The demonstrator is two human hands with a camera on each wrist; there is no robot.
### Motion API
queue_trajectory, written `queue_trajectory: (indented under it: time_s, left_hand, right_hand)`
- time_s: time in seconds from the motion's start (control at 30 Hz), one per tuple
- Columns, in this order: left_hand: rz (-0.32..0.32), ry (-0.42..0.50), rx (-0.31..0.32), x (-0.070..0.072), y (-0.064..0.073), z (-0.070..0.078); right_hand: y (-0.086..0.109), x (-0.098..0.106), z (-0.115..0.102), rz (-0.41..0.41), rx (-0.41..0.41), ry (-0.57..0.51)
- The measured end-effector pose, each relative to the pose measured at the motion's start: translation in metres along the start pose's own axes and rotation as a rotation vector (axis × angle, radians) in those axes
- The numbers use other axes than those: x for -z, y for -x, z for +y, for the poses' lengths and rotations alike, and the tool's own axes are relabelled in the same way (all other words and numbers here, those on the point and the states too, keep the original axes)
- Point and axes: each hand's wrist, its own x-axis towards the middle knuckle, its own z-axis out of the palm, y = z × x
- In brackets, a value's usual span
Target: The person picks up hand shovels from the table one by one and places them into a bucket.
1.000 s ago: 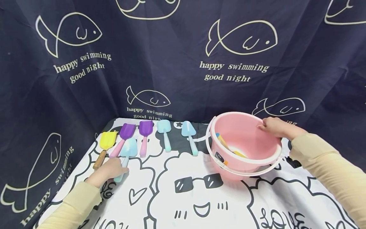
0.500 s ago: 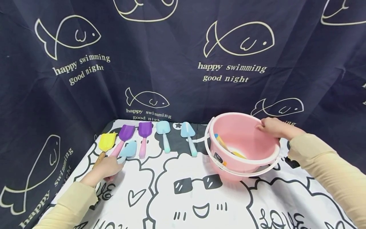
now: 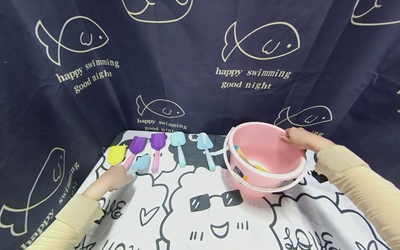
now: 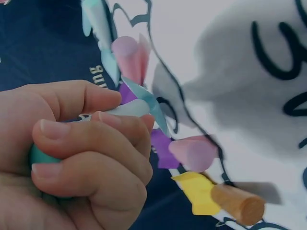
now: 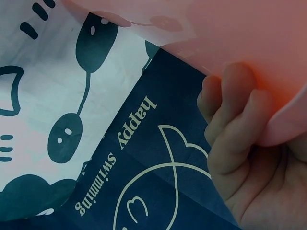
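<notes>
In the head view my left hand (image 3: 115, 178) holds a small light-blue toy shovel (image 3: 142, 162) at the left. The left wrist view shows the fingers curled round its pale handle (image 4: 130, 109), with the teal end inside the palm and the blade pointing away. A yellow shovel with a wooden handle (image 4: 240, 203) and a purple shovel with a pink handle (image 3: 137, 144) lie beside that hand. On the right, my right hand (image 3: 297, 139) grips the rim of a pink bucket (image 3: 265, 139). Its fingers (image 5: 235, 124) press the bucket's wall in the right wrist view.
Another purple shovel (image 3: 158, 140) and two light-blue ones (image 3: 178, 139) lie along the back of the table. Inside the bucket are a blue-and-orange item (image 3: 242, 155) and a yellow piece (image 3: 260, 168). A dark fish-print curtain (image 3: 200, 52) hangs behind the white patterned cloth (image 3: 175, 215).
My left hand has closed its grip round the light-blue shovel's handle and shifted slightly left; the blade now tilts and looks foreshortened. The right hand and bucket have stayed in place.
</notes>
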Motion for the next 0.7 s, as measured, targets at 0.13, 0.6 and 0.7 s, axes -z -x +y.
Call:
queue_trajectory:
  time_s: [0.13,0.6,0.7]
  left_hand:
    - [-0.018,-0.014,-0.011,0.008,0.004,0.003]
    - [0.028,-0.113,-0.096,0.042,0.014,0.033]
    - [0.049,-0.121,-0.131,0.045,0.016,0.045]
  right_hand:
    - [0.0,0.0,-0.002,0.005,0.005,-0.002]
    - [0.001,0.004,-0.003,-0.039,0.006,-0.026]
    - [0.002,0.004,-0.002,-0.051,0.001,-0.046]
